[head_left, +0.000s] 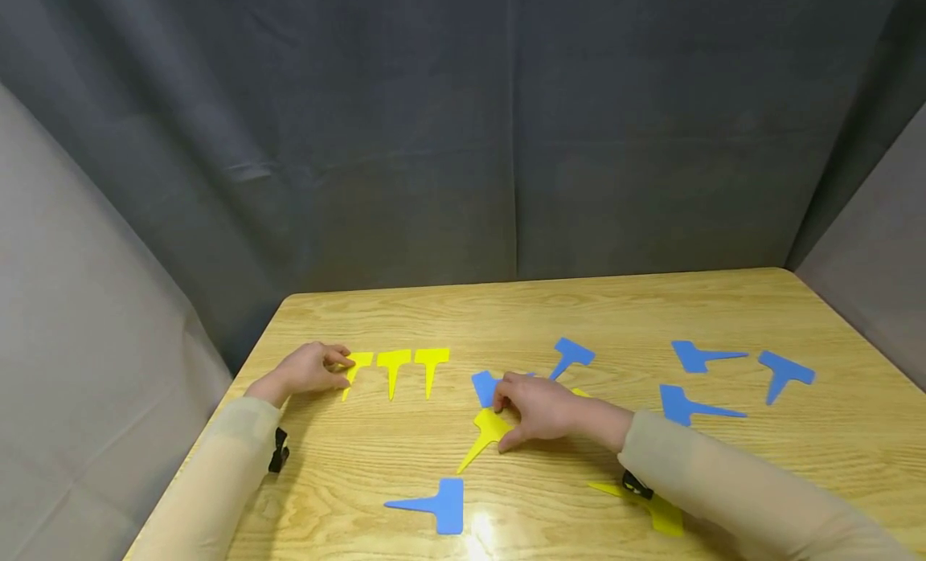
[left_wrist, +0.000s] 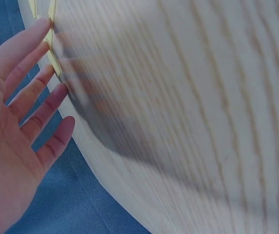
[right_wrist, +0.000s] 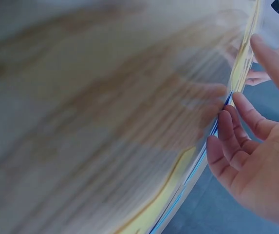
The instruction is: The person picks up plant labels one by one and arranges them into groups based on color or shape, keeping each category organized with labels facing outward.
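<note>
Flat T-shaped plant labels, yellow and blue, lie on the table. At the left end of a row of three yellow labels, my left hand (head_left: pixel 311 370) touches the leftmost yellow plant label (head_left: pixel 363 358), fingers loosely extended. The other two row labels, the middle one (head_left: pixel 394 358) and the right one (head_left: pixel 432 356), lie beside it, stems toward me. Over a tilted yellow plant label (head_left: pixel 490 424) mid-table is my right hand (head_left: pixel 542 406), thumb and fingers spread at its head. A blue label (head_left: pixel 483 388) just behind it is partly hidden by the fingers.
Blue labels lie toward the back (head_left: pixel 574 352), in front (head_left: pixel 450 506), and at the right (head_left: pixel 784 372). Under my right sleeve a yellow label (head_left: pixel 665 516) is partly covered. The wooden table (head_left: pixel 347 481) ends at a dark curtain (head_left: pixel 398 183).
</note>
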### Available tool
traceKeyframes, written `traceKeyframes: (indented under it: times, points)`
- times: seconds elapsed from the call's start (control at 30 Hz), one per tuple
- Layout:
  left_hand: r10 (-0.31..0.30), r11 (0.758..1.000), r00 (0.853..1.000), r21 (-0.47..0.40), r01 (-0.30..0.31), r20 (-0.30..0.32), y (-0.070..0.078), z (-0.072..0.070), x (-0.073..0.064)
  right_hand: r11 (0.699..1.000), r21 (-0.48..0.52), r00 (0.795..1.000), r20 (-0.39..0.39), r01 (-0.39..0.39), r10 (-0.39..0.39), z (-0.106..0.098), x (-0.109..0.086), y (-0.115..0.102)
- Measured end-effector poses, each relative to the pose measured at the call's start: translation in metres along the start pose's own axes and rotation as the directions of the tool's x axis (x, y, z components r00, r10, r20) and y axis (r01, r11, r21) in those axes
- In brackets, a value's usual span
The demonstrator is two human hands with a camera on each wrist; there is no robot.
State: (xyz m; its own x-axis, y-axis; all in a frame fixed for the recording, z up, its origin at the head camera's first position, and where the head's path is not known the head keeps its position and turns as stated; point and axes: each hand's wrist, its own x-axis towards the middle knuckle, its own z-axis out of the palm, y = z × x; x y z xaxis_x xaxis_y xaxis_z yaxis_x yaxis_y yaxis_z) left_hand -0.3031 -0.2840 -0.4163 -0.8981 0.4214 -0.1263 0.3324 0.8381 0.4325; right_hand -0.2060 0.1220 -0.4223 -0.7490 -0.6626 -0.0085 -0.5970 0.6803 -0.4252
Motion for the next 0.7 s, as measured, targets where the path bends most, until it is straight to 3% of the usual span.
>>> traceKeyframes:
  times: [0.17, 0.37, 0.7]
  points:
    - [0.006, 1.0, 1.0, 0.008, -0.007, 0.005, -0.001, 0.0, 0.001, 1.0, -0.004, 1.0, 0.009, 0.009, -0.009, 0.0, 0.0, 0.0]
    - [0.012, 1.0, 1.0, 0.015, -0.012, 0.007, -0.001, -0.001, 0.002, 0.995, 0.097, 0.998, 0.056, 0.028, -0.034, -0.008, -0.001, 0.002]
    - [0.004, 1.0, 1.0, -0.001, -0.004, 0.01, 0.0, 0.0, 0.0, 0.996, 0.072, 0.995, 0.089, -0.054, 0.048, -0.012, 0.0, 0.001]
